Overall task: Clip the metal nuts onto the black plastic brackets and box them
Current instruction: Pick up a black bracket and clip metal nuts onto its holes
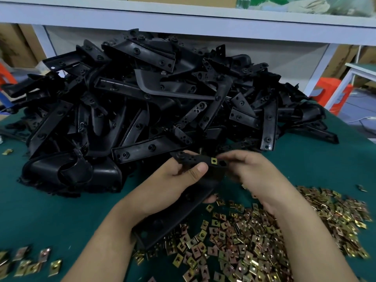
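My left hand (179, 181) grips a long black plastic bracket (173, 218) near its upper end, thumb on top. A brass-coloured metal nut (213, 160) sits clipped on the bracket's upper tab. My right hand (254, 176) is at that same end, its fingers curled beside the nut; whether they pinch the tab is hidden. A big heap of black brackets (154, 104) fills the table behind my hands. A spread of loose metal nuts (254, 241) lies under my right forearm.
The green table mat (50, 216) carries a few more nuts (30, 263) at the front left. A white shelf frame (183, 21) runs behind the heap. Orange stools (333, 94) and cardboard boxes stand beyond the table's right side.
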A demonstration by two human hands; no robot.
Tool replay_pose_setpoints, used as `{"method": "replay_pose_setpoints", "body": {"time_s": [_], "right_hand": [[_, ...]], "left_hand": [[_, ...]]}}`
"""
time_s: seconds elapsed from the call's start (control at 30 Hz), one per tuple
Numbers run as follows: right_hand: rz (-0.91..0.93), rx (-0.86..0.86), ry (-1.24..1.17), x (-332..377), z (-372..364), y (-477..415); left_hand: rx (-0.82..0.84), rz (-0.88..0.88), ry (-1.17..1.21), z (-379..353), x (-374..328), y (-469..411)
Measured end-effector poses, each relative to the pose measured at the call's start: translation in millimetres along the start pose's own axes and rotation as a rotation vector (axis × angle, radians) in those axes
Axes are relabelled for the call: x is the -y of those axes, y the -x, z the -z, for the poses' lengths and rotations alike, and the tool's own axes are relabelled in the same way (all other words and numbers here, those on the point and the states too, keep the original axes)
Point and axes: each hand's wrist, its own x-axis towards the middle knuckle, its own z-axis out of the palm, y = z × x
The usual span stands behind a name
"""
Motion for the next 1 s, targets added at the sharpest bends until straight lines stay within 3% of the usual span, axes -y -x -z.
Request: {"method": "replay_pose_setpoints", "body": {"time_s": [0.03, 0.1, 0.23, 0.4, 0.53, 0.63, 0.73, 0.83, 1.0], "right_hand": [[0.026, 0.065, 0.262, -2.7, 1.4, 0.2], [0.042, 0.175, 0.532, -6.3, -2.3, 2.8], [0.104, 0.039, 0.585, -12.1, -16.8, 1.4], [0.083, 0.031, 0.597, -11.9, -20.7, 2.1], [0.147, -0.05, 0.443, -5.1, -14.1, 2.2], [0.097, -0.075, -0.085, 4.6, -8.3, 4.2], [0.036, 0.103, -0.477, 11.5, -2.5, 8.9], [0.04, 0.238, -0.497, 14.3, 2.7, 13.7], [0.061, 0.188, -0.317, 16.7, -2.7, 16.2]], "left_hand": [[0.01, 0.013, -0.002, 2.0, -1.6, 0.3], [0.035, 0.033, -0.016, 5.8, -4.9, 1.1], [0.045, 0.017, -0.047, 7.4, -5.2, 3.1], [0.05, -0.03, -0.056, 4.6, -3.5, 5.9], [0.054, 0.012, 0.001, 4.1, -3.1, 9.3], [0.095, 0.019, -0.009, 3.6, -3.6, 11.0], [0.133, 0.014, -0.054, 1.5, -3.9, 10.5], [0.168, 0.008, -0.166, -0.5, -5.6, 10.8], [0.191, 0.023, -0.17, -1.9, -5.4, 11.6]]}}
